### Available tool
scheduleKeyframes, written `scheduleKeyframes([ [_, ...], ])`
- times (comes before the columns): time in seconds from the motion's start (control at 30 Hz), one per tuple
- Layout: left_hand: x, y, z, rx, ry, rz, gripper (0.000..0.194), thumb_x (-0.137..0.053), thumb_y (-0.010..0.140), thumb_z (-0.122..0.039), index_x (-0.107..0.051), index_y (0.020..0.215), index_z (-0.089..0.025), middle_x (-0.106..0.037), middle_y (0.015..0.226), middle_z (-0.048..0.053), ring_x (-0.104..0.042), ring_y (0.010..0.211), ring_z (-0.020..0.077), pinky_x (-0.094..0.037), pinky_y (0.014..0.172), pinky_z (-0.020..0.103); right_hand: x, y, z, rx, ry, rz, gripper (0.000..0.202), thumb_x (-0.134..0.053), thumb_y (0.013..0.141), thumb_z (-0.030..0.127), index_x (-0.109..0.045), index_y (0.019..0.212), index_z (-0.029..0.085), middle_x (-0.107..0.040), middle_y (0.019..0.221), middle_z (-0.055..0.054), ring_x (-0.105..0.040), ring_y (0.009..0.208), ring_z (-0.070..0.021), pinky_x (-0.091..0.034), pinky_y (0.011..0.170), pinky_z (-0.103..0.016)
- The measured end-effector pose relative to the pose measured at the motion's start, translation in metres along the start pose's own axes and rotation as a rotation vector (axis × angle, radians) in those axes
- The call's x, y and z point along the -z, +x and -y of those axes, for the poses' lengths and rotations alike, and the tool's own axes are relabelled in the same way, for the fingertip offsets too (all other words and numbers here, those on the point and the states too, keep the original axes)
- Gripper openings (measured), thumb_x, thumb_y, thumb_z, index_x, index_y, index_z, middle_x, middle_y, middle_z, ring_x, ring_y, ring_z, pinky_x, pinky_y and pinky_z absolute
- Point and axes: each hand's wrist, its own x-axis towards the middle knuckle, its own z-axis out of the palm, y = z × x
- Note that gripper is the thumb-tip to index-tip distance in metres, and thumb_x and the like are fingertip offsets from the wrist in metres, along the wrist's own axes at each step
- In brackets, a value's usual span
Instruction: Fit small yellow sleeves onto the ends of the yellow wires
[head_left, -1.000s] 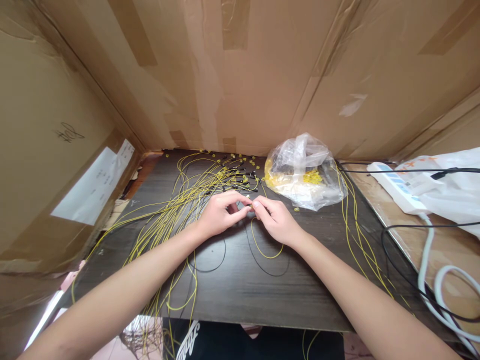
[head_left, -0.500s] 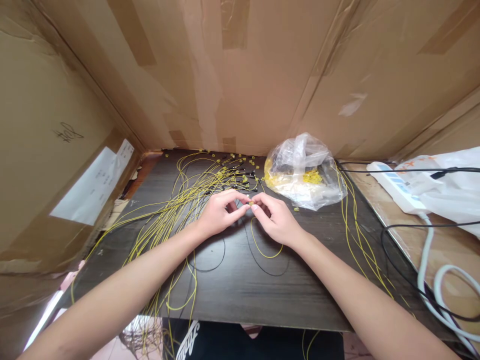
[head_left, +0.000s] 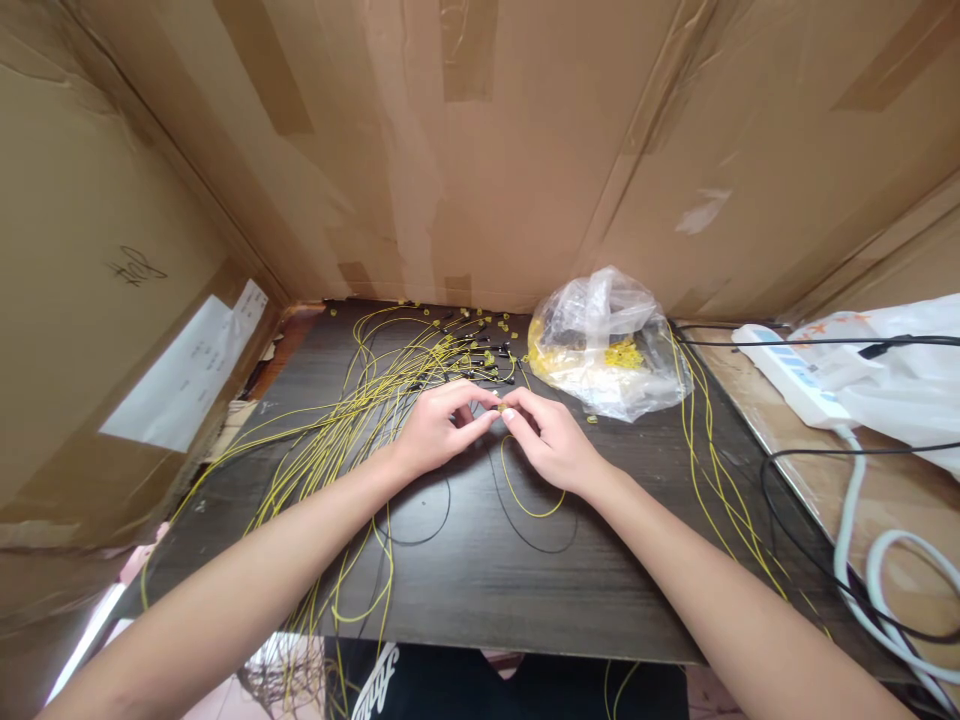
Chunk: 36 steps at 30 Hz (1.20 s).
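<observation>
Two-handed pinch: left hand (head_left: 435, 428) and right hand (head_left: 553, 442) hold one yellow piece (head_left: 503, 408) in narrowed fingertips, likely for fine control; bag (head_left: 600, 385) near, presumably for reach.

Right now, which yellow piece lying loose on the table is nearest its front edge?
The lone yellow piece just in front of the clear bag; the other loose ones lie farther back.

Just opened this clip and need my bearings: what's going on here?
The left hand and right hand meet fingertip to fingertip over a dark table, pinching a small yellowish piece. Yellow wires spread beside the left hand. Behind the right sits a clear plastic bag holding yellow bits.
</observation>
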Motion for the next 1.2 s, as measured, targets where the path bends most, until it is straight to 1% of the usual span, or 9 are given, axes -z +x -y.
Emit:
scheduleKeyframes([
  [0.1,-0.0001,-0.0002,-0.0002,-0.006,0.007,0.000,0.011,-0.069,0.092,-0.025,-0.073,0.100,-0.017,-0.068,0.074,0.000,-0.058,0.058,0.0100,-0.050,0.065,0.026,0.0006,-0.0001,0.0006,0.004,0.000,0.009,0.019,-0.046,0.102,0.030,-0.058,0.091,0.020,-0.061,0.077,-0.001,-0.053,0.068,-0.0154,-0.040,0.067,-0.028],
  [0.27,-0.0004,0.0000,-0.0015,-0.021,-0.001,-0.006,0.010,-0.069,0.092,-0.022,-0.073,0.100,-0.017,-0.070,0.081,0.001,-0.056,0.055,0.0080,-0.050,0.063,0.024,0.0012,0.0001,0.0013,0.005,0.014,0.026,0.024,-0.042,0.103,0.030,-0.055,0.085,0.020,-0.057,0.076,0.000,-0.053,0.069,-0.0151,-0.039,0.068,-0.028],
  [0.4,0.0000,0.0000,-0.0024,-0.029,-0.004,0.000,0.010,-0.069,0.092,-0.021,-0.073,0.100,-0.017,-0.071,0.082,0.001,-0.057,0.056,0.0080,-0.050,0.063,0.024,0.0007,0.0004,-0.0002,-0.021,0.029,0.054,0.031,-0.039,0.105,0.032,-0.049,0.079,0.021,-0.053,0.071,0.001,-0.050,0.065,-0.0143,-0.037,0.066,-0.028],
  [0.57,0.0002,0.0002,-0.0023,-0.022,0.000,0.014,0.011,-0.069,0.092,-0.022,-0.074,0.101,-0.017,-0.071,0.081,0.002,-0.057,0.056,0.0081,-0.051,0.064,0.024,-0.0002,0.0003,-0.0012,-0.044,0.052,0.079,0.035,-0.035,0.106,0.035,-0.049,0.078,0.021,-0.054,0.069,0.001,-0.052,0.065,-0.0144,-0.037,0.065,-0.028],
  [0.63,0.0004,0.0005,-0.0022,0.004,-0.010,0.014,0.011,-0.070,0.091,-0.023,-0.074,0.100,-0.017,-0.072,0.082,0.002,-0.057,0.055,0.0078,-0.051,0.063,0.024,-0.0001,0.0003,-0.0007,-0.030,0.032,0.052,0.032,-0.037,0.105,0.035,-0.051,0.081,0.021,-0.056,0.072,0.000,-0.052,0.066,-0.0146,-0.038,0.065,-0.028],
  [0.77,0.0014,0.0012,-0.0018,0.048,-0.027,0.021,0.011,-0.072,0.090,-0.024,-0.075,0.098,-0.017,-0.073,0.080,0.001,-0.057,0.053,0.0074,-0.051,0.060,0.022,0.0007,-0.0001,0.0005,-0.029,0.043,0.005,0.014,-0.051,0.099,0.032,-0.056,0.095,0.020,-0.059,0.077,0.000,-0.051,0.064,-0.0141,-0.040,0.062,-0.027],
  [0.87,0.0018,0.0013,-0.0011,0.061,-0.020,0.032,0.012,-0.073,0.090,-0.026,-0.075,0.099,-0.018,-0.073,0.078,0.000,-0.057,0.052,0.0075,-0.051,0.061,0.023,0.0009,-0.0002,0.0007,-0.035,0.061,0.004,0.012,-0.052,0.098,0.030,-0.056,0.093,0.020,-0.059,0.076,0.000,-0.051,0.064,-0.0140,-0.041,0.060,-0.027],
  [1.07,0.0008,0.0006,-0.0007,0.002,0.006,0.017,0.011,-0.070,0.091,-0.024,-0.074,0.098,-0.017,-0.072,0.079,0.001,-0.057,0.054,0.0082,-0.050,0.061,0.023,0.0006,0.0003,-0.0005,-0.031,0.050,0.021,0.018,-0.049,0.101,0.033,-0.059,0.092,0.020,-0.061,0.077,-0.001,-0.053,0.067,-0.0147,-0.041,0.065,-0.028],
  [1.2,0.0011,0.0004,-0.0030,-0.020,0.013,0.025,0.010,-0.069,0.092,-0.023,-0.074,0.099,-0.017,-0.072,0.082,0.002,-0.057,0.054,0.0074,-0.049,0.061,0.023,0.0006,0.0005,-0.0014,-0.032,0.032,0.045,0.028,-0.043,0.104,0.032,-0.058,0.084,0.020,-0.058,0.072,0.000,-0.053,0.066,-0.0145,-0.039,0.066,-0.028],
])
